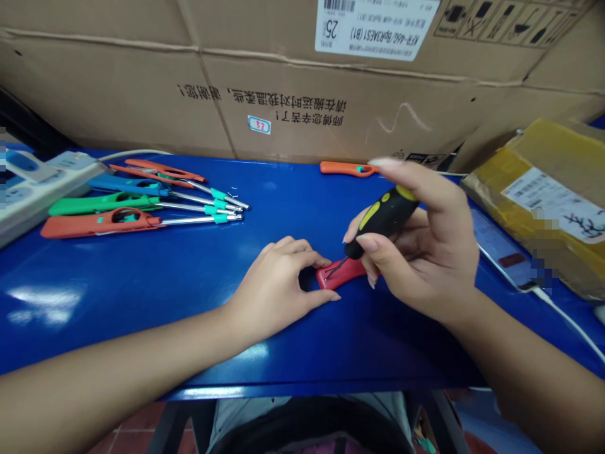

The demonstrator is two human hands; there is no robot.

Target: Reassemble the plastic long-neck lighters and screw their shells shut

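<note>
A red lighter [347, 271] lies on the blue table, its left end between the thumb and fingers of my left hand [278, 284]. My right hand [425, 246] is closed around a black and yellow screwdriver [385, 217], held tilted, with its tip on the left end of the red lighter. The lighter's right part is hidden behind my right hand. Several lighters with metal tubes, among them a green one [104, 203] and an orange-red one [101, 224], lie at the left. Behind my right hand is an orange lighter [345, 168].
A power strip [70, 176] stands at the left edge of the blue table [142, 277]. Behind rises a large cardboard box [274, 69]. At the right are a phone [501, 249] with a white cable and a yellow-taped box [539, 183].
</note>
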